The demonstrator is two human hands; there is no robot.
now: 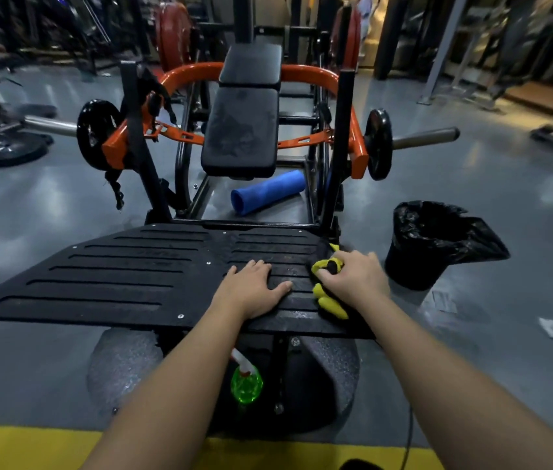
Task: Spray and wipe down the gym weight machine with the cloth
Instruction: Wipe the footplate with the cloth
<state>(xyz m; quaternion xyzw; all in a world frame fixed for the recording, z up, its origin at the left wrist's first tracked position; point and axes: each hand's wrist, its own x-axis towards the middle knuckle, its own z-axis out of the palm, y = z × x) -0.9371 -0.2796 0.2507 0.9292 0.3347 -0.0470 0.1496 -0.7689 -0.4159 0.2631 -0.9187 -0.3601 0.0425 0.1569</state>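
The weight machine has a black slotted foot plate [125,276] in front of me, with a black padded seat [241,130] and orange frame [186,74] behind it. My left hand [251,288] lies flat on the plate, fingers spread. My right hand [353,276] grips a yellow and black cloth [331,303] bunched against the plate's right edge. A green spray bottle [246,383] with a white nozzle stands on the floor under the plate, between my forearms.
A bin lined with a black bag [438,242] stands right of the plate. A blue foam roll [268,191] lies on the floor under the seat. Weight plates [378,144] hang on both side bars. A yellow floor strip [24,446] runs along the near edge.
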